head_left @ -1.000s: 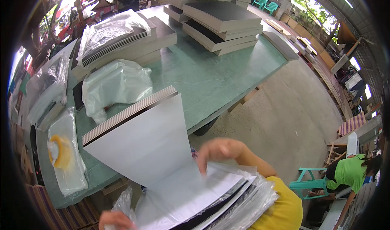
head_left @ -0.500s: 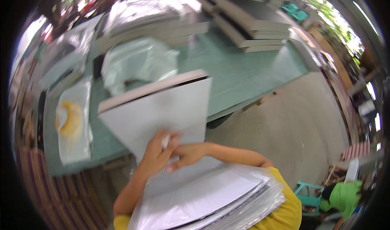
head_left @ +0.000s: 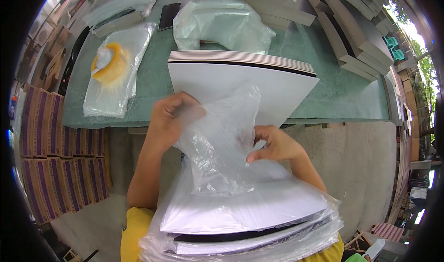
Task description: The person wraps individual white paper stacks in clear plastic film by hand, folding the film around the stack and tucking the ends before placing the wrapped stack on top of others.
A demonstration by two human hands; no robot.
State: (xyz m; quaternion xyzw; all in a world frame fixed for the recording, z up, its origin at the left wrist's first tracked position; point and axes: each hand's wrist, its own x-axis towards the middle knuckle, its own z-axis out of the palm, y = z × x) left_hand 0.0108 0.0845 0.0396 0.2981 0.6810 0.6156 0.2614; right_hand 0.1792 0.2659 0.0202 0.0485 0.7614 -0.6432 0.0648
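A crumpled clear plastic bag (head_left: 217,141) stretches between my two hands. My left hand (head_left: 175,118) is closed on its left side, slightly blurred. The fingers of my right hand (head_left: 275,144) curl in a pinch at the bag's right side. Behind the bag, a stack of white boards (head_left: 236,74) with one black layer leans at the table's near edge, its white face toward me. Below my hands, against my body, lies a stack of white sheets in clear plastic (head_left: 245,211), with a dark layer showing at its near edge.
On the green table (head_left: 323,97) lie flat plastic bags (head_left: 111,97) under a yellow tape roll (head_left: 105,70), a bunched plastic bag (head_left: 222,23) and a dark phone-like slab (head_left: 169,15). Thick grey board stacks (head_left: 351,35) stand far right. Striped cartons (head_left: 60,169) are at left.
My hands were close together over the white boards; now they are apart, with the clear bag raised between them. The view has turned, so the table sits straighter.
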